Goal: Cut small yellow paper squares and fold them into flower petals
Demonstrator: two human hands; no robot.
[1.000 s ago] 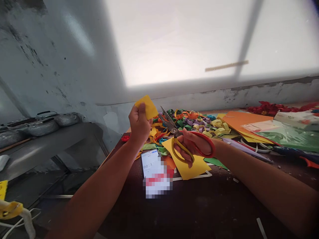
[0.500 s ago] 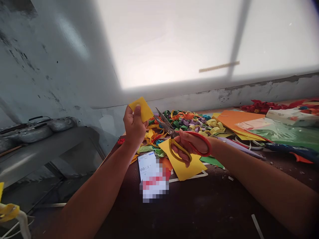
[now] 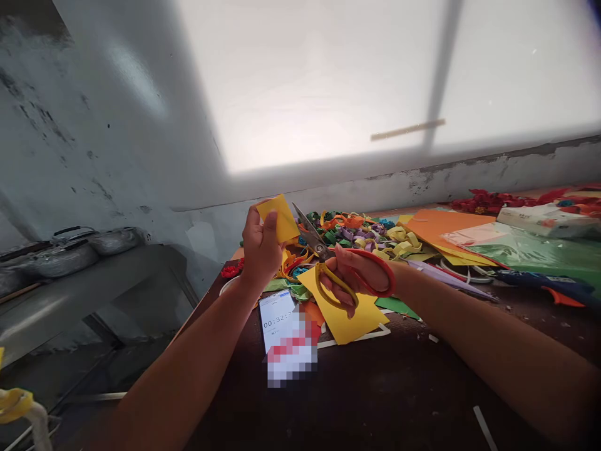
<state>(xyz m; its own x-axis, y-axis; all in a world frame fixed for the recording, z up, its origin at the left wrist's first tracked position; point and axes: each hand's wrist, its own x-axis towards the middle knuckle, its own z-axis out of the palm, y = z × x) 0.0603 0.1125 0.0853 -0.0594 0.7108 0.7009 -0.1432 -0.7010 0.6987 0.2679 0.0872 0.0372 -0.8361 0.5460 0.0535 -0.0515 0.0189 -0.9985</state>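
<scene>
My left hand pinches a small yellow paper piece and holds it up above the dark table. My right hand grips scissors with red and yellow handles. Their metal blades point up and left, with the tips right beside the paper's right edge. Under my right hand lies a larger yellow sheet. A phone showing a timer lies flat below my left wrist.
A heap of curled coloured paper strips lies behind the scissors. Orange sheets, a green sheet and red paper flowers fill the right side. A grey shelf with wrapped bundles stands at left. The wall rises just behind.
My left hand has brought the yellow piece slightly right and down, closer to the scissor blades. My right hand has kept nearly the same place.
</scene>
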